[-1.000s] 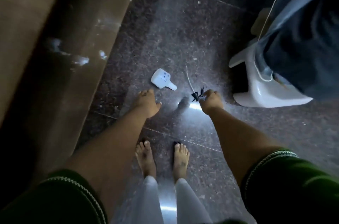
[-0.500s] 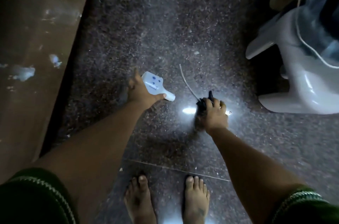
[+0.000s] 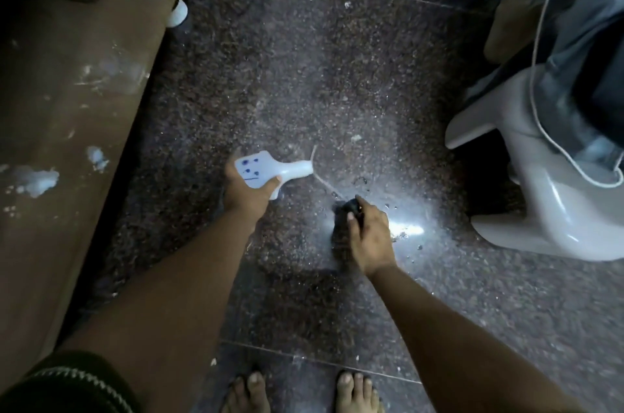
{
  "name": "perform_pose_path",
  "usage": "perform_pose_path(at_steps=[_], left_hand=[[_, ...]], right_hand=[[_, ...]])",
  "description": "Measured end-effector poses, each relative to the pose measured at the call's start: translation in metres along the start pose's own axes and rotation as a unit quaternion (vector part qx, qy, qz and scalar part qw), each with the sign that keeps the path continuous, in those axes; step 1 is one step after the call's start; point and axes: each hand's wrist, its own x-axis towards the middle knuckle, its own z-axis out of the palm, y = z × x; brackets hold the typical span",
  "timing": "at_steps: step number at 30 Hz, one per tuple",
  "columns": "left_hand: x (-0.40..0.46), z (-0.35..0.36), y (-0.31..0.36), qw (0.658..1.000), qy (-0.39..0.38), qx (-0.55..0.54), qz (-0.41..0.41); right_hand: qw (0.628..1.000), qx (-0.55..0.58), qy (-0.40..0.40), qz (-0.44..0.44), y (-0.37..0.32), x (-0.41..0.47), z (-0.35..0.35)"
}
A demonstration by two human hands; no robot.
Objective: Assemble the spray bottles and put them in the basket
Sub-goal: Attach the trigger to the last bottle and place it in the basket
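The left hand (image 3: 248,191) has its grip closed around a pale, flat-bodied spray bottle (image 3: 266,171), thumb across the lower face, the body lifted clear of the floor and lying roughly level. The right hand (image 3: 369,233) has its grip wrapped around a black trigger spray head (image 3: 351,206), of which only the top shows between thumb and fingers; a thin dip tube (image 3: 324,181) runs up and left from it.

The relation that matters: the bottle's long axis runs left to right, with its narrow neck pointing right toward the right hand. The tube's free end sits just beside the neck opening; whether it has already entered cannot be told, as this part is blurred. The head lies down and to the right of the neck, near but apart. My judgement is that the next move is to feed the tube in and seat the head on the neck, with the right hand doing the travelling.

The bottle face carries a few blue dots and a short dark dash; no readable writing or brand shows.

All this is above a dark speckled stone floor (image 3: 337,74). No basket is in view.
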Motion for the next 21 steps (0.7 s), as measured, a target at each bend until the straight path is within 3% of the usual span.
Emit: perform_pose_path(at_steps=[3, 7, 14, 21], left_hand=[[0.010, -0.007, 0.003, 0.999, 0.017, -0.050, -0.009], [0.017, -0.015, -0.001, 0.997, 0.031, -0.074, -0.007], [0.009, -0.025, -0.020, 0.996, 0.047, -0.075, 0.028], [0.002, -0.029, -0.028, 0.991, 0.069, -0.113, 0.031]], right_hand=[[0.956, 0.263, 0.038, 0.119, -0.037, 0.005, -0.016], [0.798, 0.544, 0.050, 0.253, -0.060, 0.005, -0.034], [0.643, 0.655, -0.006, 0.397, -0.053, -0.012, -0.030], [0.587, 0.691, -0.017, 0.422, -0.033, -0.027, -0.021]])
